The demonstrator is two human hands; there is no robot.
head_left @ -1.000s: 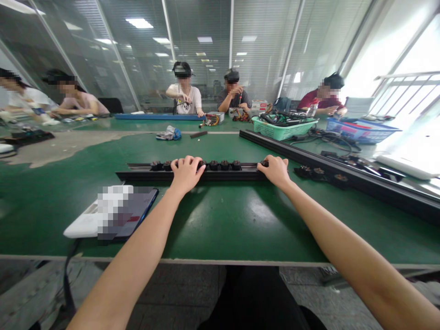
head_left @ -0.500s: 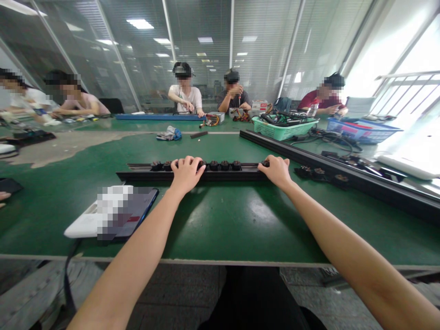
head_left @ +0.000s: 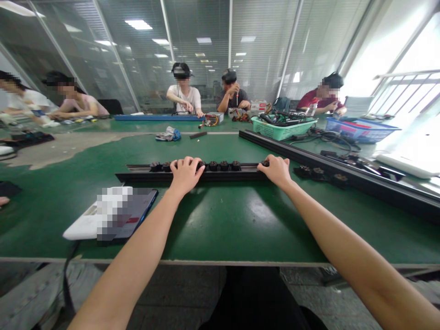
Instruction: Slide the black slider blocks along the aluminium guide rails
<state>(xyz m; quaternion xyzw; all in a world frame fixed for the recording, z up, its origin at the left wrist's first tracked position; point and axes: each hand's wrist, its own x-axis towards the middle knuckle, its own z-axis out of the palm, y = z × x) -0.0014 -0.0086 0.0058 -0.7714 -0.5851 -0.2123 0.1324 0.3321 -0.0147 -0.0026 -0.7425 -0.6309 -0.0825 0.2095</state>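
Observation:
A long black rail (head_left: 223, 177) lies crosswise on the green table in front of me. Several small dark round modules (head_left: 224, 165), socket-like with brownish tops, sit in a row along its channel. My left hand (head_left: 186, 173) is closed over the rail left of its middle, thumb on the near side, its fingers covering some modules. At the right end, my right hand (head_left: 277, 169) is closed around another small dark module (head_left: 265, 163), partly hidden by the fingers, with the rail's end just beneath.
A longer black rail (head_left: 330, 167) slants along the right, with loose modules (head_left: 318, 172) beside it. A phone (head_left: 144, 206) and a white device (head_left: 80, 224) lie front left. Farther off are a green basket (head_left: 280, 130) of cables, a blue basket (head_left: 364, 130), a cloth (head_left: 168, 134) and several co-workers.
The view has shifted very slightly. Both my hands keep their places on the rail. Across the table, a co-worker's raised hand with a screwdriver has moved a little.

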